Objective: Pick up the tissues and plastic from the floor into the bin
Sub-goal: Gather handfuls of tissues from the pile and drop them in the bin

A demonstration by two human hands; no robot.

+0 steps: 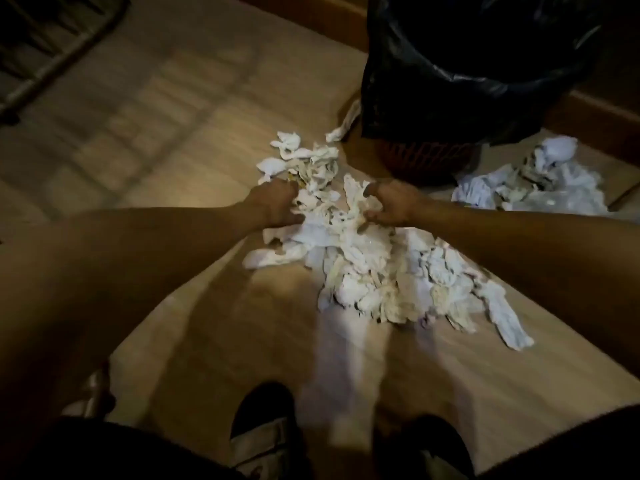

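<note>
A big heap of crumpled white tissues (377, 271) lies on the wooden floor in front of me. My left hand (277, 204) presses into the heap's far left side, fingers curled among tissues. My right hand (389, 202) grips a bunch of tissues at the heap's top middle. Just beyond stands the bin (433, 157), a dark mesh basket lined with a black plastic bag (467, 64). A second clump of tissues mixed with clear plastic (540, 181) lies to the right of the bin.
A loose tissue strip (341, 128) lies by the bin's left side. A wooden skirting board (602, 123) runs behind the bin. A dark metal frame (41, 46) stands at the far left. My feet in sandals (263, 441) are at the bottom.
</note>
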